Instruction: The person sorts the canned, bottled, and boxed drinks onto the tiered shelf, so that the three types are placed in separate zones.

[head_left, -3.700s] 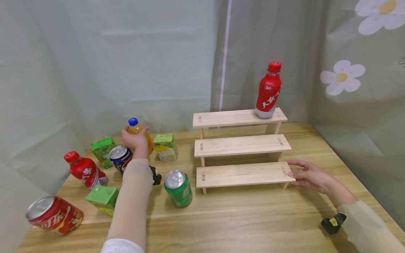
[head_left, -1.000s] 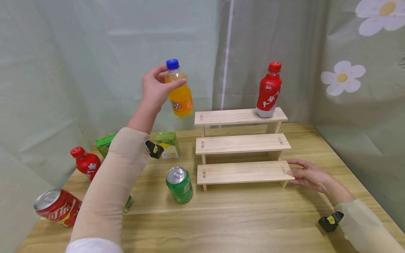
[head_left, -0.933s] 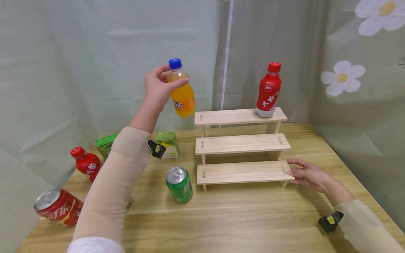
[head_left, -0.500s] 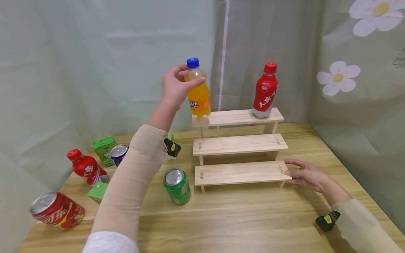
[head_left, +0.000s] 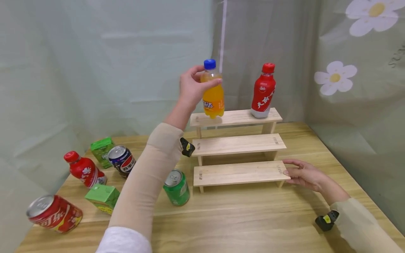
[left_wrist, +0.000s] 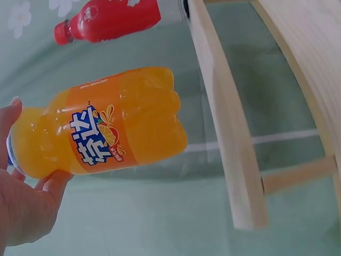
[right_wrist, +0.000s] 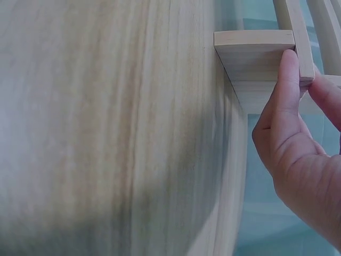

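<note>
My left hand [head_left: 193,86] grips an orange soda bottle [head_left: 213,98] with a blue cap by its upper part. The bottle is upright over the left part of the wooden three-step stand [head_left: 240,173]'s top board; in the left wrist view a gap shows between the bottle's base and the board [left_wrist: 226,117]. A red bottle [head_left: 263,93] with a white base stands on the right of that top board. My right hand [head_left: 305,175] pinches the right end of the lowest board, thumb on top; the right wrist view shows a finger [right_wrist: 287,80] under it.
Left on the wooden table [head_left: 221,225] are a green can [head_left: 178,191], a dark blue can [head_left: 121,161], a red can [head_left: 57,215], another red bottle [head_left: 85,171] and green drink cartons [head_left: 102,198]. Pale curtains [head_left: 142,63] hang behind.
My left hand has lifted the orange soda bottle off the table's left side and carried it right, over the top board. My right hand stays at the lowest board's end.
</note>
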Action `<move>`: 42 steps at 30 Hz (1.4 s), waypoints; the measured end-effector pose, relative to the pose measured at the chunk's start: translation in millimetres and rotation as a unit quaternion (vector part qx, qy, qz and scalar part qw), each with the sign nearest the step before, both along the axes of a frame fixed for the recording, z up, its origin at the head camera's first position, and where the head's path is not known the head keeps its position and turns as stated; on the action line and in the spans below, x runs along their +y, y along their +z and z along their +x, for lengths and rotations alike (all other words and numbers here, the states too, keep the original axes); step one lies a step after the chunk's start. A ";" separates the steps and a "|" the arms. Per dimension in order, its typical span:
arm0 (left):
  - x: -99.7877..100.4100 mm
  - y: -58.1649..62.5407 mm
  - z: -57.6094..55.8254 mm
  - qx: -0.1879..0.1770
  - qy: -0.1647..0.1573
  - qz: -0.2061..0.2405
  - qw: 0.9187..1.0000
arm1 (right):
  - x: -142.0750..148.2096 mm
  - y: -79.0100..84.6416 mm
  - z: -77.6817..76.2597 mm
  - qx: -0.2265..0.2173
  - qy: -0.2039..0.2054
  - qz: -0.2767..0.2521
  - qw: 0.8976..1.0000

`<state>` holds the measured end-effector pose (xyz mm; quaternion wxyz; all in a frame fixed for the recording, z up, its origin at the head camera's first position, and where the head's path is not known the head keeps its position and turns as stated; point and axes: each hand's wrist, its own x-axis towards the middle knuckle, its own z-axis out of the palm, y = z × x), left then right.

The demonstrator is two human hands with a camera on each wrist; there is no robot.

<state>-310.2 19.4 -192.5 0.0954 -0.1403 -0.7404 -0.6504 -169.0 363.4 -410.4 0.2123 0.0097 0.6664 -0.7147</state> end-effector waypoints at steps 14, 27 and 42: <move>34.6 -10.7 -4.8 0.000 -0.007 -0.008 1.000 | -3.8 2.3 1.0 0.002 0.004 0.013 1.000; 49.4 -21.9 -5.8 -0.001 -0.018 -0.021 1.000 | -5.0 1.4 3.7 0.010 0.022 0.025 0.999; 61.8 -20.1 0.2 0.032 -0.016 -0.051 0.998 | 0.9 3.3 8.2 -0.002 0.026 -0.019 0.999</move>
